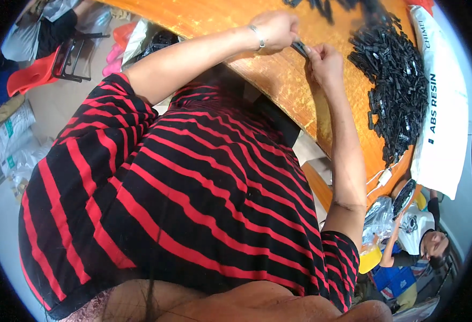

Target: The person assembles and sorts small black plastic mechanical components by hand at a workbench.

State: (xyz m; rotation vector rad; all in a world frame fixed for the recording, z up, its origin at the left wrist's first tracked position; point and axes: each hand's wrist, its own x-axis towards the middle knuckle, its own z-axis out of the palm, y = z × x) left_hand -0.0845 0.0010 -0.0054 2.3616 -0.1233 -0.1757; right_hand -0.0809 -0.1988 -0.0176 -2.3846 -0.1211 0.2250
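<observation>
Over the wooden table, my left hand (276, 31) and my right hand (326, 63) are close together, with a small dark plastic piece (300, 49) between them. The fingers of both hands are closed on it, my left hand at its upper end and my right hand at its lower end. A bracelet circles my left wrist. Right of my right hand lies a large heap of small black plastic parts (394, 80). More black parts (324, 7) lie beyond my hands at the top edge, partly blurred.
The wooden table (268, 72) runs along my front. A white printed sack (442, 107) borders the heap on the right. A white cable (383, 177) lies at the table's edge. At lower right another person (413, 231) holds a round tray of black parts. A red chair (34, 72) stands far left.
</observation>
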